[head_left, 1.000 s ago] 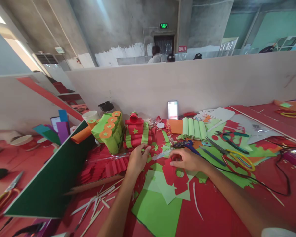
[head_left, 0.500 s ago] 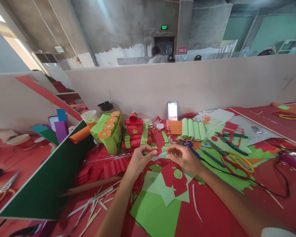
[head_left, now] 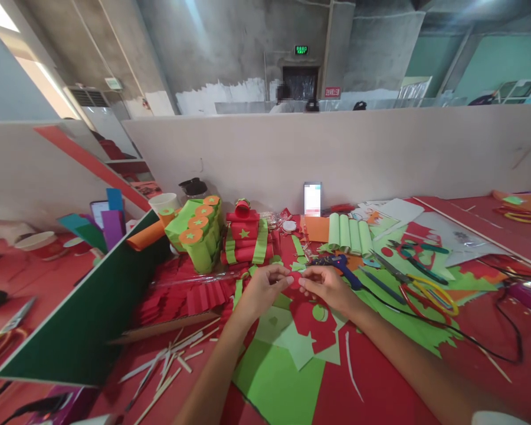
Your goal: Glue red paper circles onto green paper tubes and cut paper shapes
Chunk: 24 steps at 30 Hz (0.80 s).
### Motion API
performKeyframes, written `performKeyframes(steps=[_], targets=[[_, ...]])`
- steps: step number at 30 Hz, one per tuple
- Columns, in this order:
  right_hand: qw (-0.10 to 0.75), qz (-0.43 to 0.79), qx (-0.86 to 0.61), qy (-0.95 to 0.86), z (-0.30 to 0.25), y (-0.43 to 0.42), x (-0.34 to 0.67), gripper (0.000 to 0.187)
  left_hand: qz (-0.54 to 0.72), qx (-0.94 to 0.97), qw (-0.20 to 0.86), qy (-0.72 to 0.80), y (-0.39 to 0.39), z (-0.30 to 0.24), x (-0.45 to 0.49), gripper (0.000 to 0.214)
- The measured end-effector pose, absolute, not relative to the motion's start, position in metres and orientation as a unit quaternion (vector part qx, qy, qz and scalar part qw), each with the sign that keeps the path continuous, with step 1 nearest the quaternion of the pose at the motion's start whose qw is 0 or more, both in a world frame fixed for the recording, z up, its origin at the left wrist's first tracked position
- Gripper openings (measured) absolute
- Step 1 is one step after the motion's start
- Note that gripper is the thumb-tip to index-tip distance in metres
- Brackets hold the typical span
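My left hand [head_left: 263,290] and my right hand [head_left: 330,286] are raised a little above the red table [head_left: 380,378], with the fingertips of both pinched and almost touching. Something tiny sits between the fingertips; I cannot make out what it is. Just below the hands lies a red paper sheet with cut-out holes [head_left: 312,321] on top of a pale green star [head_left: 294,342] and a large green sheet [head_left: 278,381]. A blue glue gun [head_left: 343,265] lies just beyond my right hand.
Behind the hands stand a red roll stack with green bands [head_left: 245,239], a green block with orange discs [head_left: 197,233], green paper rolls [head_left: 349,231] and a phone [head_left: 312,199]. Scissors [head_left: 425,292] lie right; a dark green board [head_left: 88,313] and wooden sticks [head_left: 168,366] lie left.
My right hand lifted off the red cut-out sheet and both hands came together in a pinch. A pale strip seen between them half a second ago no longer shows.
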State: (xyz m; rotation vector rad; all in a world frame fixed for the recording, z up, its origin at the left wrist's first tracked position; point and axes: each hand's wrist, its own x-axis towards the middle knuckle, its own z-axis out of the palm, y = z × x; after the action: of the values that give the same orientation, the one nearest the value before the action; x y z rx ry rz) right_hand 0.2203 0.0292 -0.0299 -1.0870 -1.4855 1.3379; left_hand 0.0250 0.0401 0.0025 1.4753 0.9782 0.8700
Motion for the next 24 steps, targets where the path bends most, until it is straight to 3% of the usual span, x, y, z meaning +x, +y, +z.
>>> performKeyframes(steps=[16,24], targets=[[0.401,0.513,-0.437,-0.621,-0.022,0.027,0.219,0.024,0.376,0.634,0.532,0.417,0.042,-0.002,0.027,0.043],[0.448,0.325,-0.445,-0.703,-0.016,0.024,0.22,0.007,0.37,0.654,0.528,0.396,0.042,0.0,0.026,0.04]])
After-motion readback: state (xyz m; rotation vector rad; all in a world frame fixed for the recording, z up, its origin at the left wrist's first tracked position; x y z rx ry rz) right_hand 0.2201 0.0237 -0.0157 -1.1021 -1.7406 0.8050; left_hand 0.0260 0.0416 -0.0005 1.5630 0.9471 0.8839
